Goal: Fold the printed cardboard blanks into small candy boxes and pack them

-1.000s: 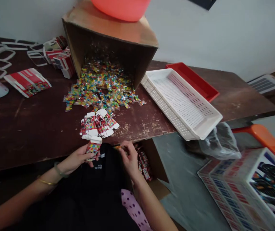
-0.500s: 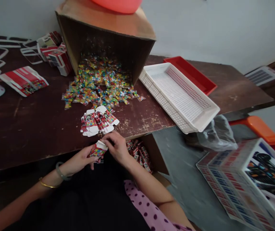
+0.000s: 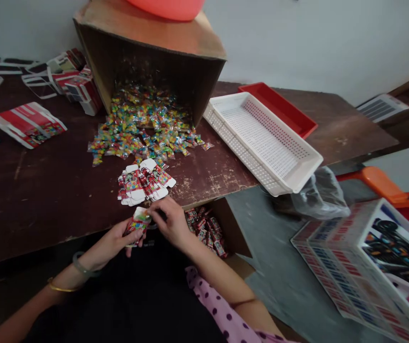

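My left hand is closed around a small printed candy box, held upright in front of my body at the table's edge. At the box's white-flapped top, my right hand has its fingers bent and pinched on a small clear candy packet with green and orange in it, partly hidden by the fingers. Just beyond my hands, a stack of flat small red printed boxes lies on the table. Behind it, a heap of bright candy packets spills from a cardboard box lying on its side.
The large cardboard box carries a red basin. A white perforated basket and a red tray stand right. Filled small boxes lie in a carton below the table edge. A white crate is on the right.
The small box has dropped slightly and shifted left with my left hand. Coloured candy now shows at its mouth, where my right fingers are. The view has shifted a little.
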Demonstrator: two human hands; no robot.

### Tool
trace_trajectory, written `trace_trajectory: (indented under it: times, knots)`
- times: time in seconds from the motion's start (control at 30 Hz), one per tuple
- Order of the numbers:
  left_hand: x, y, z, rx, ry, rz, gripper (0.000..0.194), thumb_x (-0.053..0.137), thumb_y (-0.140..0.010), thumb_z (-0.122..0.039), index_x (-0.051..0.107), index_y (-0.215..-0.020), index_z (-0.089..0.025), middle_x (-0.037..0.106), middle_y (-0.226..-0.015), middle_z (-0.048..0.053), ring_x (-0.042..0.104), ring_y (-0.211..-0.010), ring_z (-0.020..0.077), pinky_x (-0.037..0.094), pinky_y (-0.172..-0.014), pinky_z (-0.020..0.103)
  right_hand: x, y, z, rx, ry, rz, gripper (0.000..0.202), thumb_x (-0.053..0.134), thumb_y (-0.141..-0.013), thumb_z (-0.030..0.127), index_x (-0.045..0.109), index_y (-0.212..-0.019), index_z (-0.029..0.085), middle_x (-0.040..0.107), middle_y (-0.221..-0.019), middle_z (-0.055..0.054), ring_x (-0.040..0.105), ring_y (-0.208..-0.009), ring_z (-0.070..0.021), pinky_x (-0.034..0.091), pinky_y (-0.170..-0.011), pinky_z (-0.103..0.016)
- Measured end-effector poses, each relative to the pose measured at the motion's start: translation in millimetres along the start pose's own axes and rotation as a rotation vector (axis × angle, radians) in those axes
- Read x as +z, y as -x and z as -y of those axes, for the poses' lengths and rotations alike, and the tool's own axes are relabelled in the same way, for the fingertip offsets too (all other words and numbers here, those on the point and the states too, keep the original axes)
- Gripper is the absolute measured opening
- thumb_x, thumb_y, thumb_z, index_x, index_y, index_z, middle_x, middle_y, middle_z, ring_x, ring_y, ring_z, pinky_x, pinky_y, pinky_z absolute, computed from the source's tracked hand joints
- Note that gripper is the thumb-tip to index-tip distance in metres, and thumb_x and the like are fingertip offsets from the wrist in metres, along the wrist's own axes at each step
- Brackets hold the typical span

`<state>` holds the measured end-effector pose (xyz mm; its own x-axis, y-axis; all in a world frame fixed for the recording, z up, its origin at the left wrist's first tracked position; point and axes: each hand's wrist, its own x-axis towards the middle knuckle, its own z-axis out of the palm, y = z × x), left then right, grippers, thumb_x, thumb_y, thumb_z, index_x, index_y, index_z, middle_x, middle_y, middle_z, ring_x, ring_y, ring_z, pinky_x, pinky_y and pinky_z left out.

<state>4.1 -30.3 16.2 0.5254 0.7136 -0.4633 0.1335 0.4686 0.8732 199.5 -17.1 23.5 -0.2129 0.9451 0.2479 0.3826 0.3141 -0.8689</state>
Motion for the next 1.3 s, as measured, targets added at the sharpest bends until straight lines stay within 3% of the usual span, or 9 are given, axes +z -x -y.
trace_trajectory:
  times: [0.17, 0.23, 0.37, 0.5, 0.57, 0.77, 1.03, 1.17, 1.3]
  knots:
    - [-1.6, 1, 4, 0.000, 0.066, -0.038, 0.056, 0.054, -0.082, -0.067, 0.066, -0.096, -0.013, 0.064, -0.073, 0.005, 0.058, -0.068, 0.0200, 0.047, -0.047, 0.025, -5, -3, 4, -0.125, 0.001, 0.285, 0.016, 0.056, -0.095, 0.030, 0.070, -0.095, 0.022, 0.070, -0.092, -0.004, 0.058, -0.091, -0.0168, 0.045, -0.090, -0.031]
    - [-1.2, -2, 4, -0.014, 0.187, -0.075, 0.069, 0.041, -0.083, -0.075, 0.067, -0.099, -0.013, 0.066, -0.073, 0.007, 0.059, -0.067, 0.0211, 0.047, -0.046, 0.026, 0, 2, 3, -0.081, -0.066, 0.241, 0.018, 0.056, -0.094, 0.031, 0.070, -0.102, 0.024, 0.068, -0.109, -0.006, 0.057, -0.104, -0.0186, 0.043, -0.097, -0.035]
    - [-1.8, -5, 4, -0.062, 0.292, -0.110, 0.063, 0.041, -0.088, -0.067, 0.066, -0.110, -0.014, 0.069, -0.081, 0.009, 0.063, -0.068, 0.0212, 0.045, -0.042, 0.024, 21, 16, -16, 0.397, -0.599, -0.020, 0.027, 0.061, -0.088, 0.036, 0.066, -0.112, 0.023, 0.064, -0.108, -0.007, 0.061, -0.083, -0.0149, 0.053, -0.070, -0.028]
    - [-6.6, -5, 6, -0.043, 0.155, -0.140, 0.046, 0.056, -0.086, -0.049, 0.068, -0.111, -0.012, 0.071, -0.086, 0.008, 0.063, -0.073, 0.0221, 0.049, -0.049, 0.026, 36, 18, -30, 0.688, -1.035, 0.223, 0.039, 0.077, -0.070, 0.036, 0.066, -0.103, 0.019, 0.062, -0.081, 0.001, 0.050, -0.053, -0.0059, 0.048, -0.052, -0.019]
    - [-9.9, -6, 7, -0.020, 0.054, -0.170, 0.040, 0.064, -0.082, -0.041, 0.069, -0.111, -0.014, 0.072, -0.088, 0.005, 0.061, -0.073, 0.0197, 0.050, -0.057, 0.026, 35, 14, -28, 0.627, -0.938, 0.247, 0.034, 0.075, -0.072, 0.038, 0.068, -0.098, 0.018, 0.063, -0.081, 0.000, 0.052, -0.055, -0.0069, 0.049, -0.053, -0.020]
    - [-13.8, -14, 4, -0.078, 0.190, -0.159, 0.032, 0.056, -0.084, -0.039, 0.072, -0.101, -0.018, 0.071, -0.084, 0.004, 0.061, -0.077, 0.0211, 0.051, -0.057, 0.027, 18, 4, -8, 0.013, -0.272, 0.259, 0.028, 0.059, -0.092, 0.030, 0.069, -0.116, 0.022, 0.064, -0.116, -0.007, 0.060, -0.108, -0.0162, 0.048, -0.096, -0.032]
    - [-14.7, -10, -1, -0.047, 0.290, -0.006, 0.033, 0.056, -0.088, -0.038, 0.070, -0.107, -0.016, 0.071, -0.091, 0.009, 0.063, -0.084, 0.0241, 0.053, -0.058, 0.029, 7, -11, -9, 0.266, -0.487, 0.269, 0.026, 0.062, -0.089, 0.037, 0.074, -0.105, 0.020, 0.073, -0.099, -0.005, 0.069, -0.083, -0.0169, 0.056, -0.071, -0.028]
    - [-18.8, -3, -7, -0.089, 0.218, 0.029, 0.028, 0.064, -0.086, -0.031, 0.068, -0.109, -0.015, 0.068, -0.088, 0.008, 0.060, -0.081, 0.0207, 0.052, -0.056, 0.026, 3, -2, -14, 0.024, -0.232, 0.194, 0.026, 0.056, -0.094, 0.033, 0.072, -0.112, 0.022, 0.072, -0.112, -0.006, 0.065, -0.101, -0.0186, 0.051, -0.092, -0.035]
    - [-10.0, -6, -6, -0.146, 0.241, 0.085, 0.030, 0.060, -0.090, -0.034, 0.066, -0.113, -0.014, 0.066, -0.084, 0.008, 0.061, -0.080, 0.0211, 0.052, -0.053, 0.026, 13, 17, -22, -0.147, -0.043, 0.127, 0.035, 0.056, -0.094, 0.029, 0.064, -0.126, 0.018, 0.070, -0.116, -0.011, 0.062, -0.103, -0.0200, 0.050, -0.091, -0.037]
